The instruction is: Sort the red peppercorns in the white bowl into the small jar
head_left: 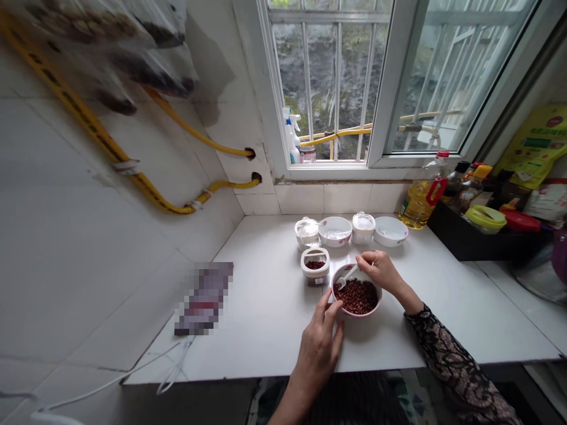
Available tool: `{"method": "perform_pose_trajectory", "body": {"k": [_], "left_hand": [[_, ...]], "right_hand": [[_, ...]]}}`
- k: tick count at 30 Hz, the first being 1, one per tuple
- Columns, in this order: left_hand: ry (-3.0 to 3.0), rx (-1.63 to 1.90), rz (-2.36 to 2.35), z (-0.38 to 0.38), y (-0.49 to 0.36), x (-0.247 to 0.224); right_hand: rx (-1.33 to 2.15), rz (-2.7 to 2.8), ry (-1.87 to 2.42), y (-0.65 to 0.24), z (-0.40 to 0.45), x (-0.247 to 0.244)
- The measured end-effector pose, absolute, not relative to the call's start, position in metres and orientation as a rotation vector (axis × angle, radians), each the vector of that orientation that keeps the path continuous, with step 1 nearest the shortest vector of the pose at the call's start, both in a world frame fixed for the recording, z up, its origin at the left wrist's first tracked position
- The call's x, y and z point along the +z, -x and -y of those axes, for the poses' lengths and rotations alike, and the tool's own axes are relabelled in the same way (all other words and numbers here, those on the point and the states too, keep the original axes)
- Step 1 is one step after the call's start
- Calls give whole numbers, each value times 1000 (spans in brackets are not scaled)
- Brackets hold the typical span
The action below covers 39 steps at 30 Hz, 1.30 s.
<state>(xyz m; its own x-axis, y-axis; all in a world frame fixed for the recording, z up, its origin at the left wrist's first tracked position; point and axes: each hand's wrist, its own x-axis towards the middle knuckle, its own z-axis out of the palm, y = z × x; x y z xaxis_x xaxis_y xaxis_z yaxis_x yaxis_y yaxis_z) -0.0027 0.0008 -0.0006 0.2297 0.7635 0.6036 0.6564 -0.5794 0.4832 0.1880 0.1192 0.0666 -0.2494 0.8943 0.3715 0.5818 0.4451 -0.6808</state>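
counter (257, 319): white | bits (358, 297): dark red | bowl (361, 316) nearest front edge: white | spoon (348, 278): white | sleeve (447, 354) over front edge: black, curly lace | oil (416, 203) by back edge: yellow | bottle handle (436, 192): red

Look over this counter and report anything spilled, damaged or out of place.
Nothing looks spilled or broken around the bowl of dark red bits. The one untidy spot is the thin white cable at the left, looping loosely over the front edge of the counter, where it might get snagged.

left hand (321, 341): loosely curved | right hand (380, 270): grip pinched
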Motion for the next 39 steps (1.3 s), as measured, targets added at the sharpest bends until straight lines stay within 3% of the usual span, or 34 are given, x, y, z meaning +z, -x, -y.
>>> {"method": "perform_pose_trajectory", "body": {"k": [6, 25, 30, 36, 39], "left_hand": [[-2352, 1254, -1380, -1, 3, -1], [-2363, 1274, -1378, -1, 2, 1], [-2370, 1267, -1371, -1, 3, 0], [-2357, 1266, -1364, -2, 3, -4], [-2353, 1285, -1368, -3, 2, -4]], "right_hand": [[791, 1819, 1253, -193, -119, 71], [1027, 1572, 1316, -195, -132, 65], [721, 1605, 1240, -177, -133, 88], [-76, 1965, 1041, -142, -121, 109], [-282, 2189, 894, -133, -116, 110]]}}
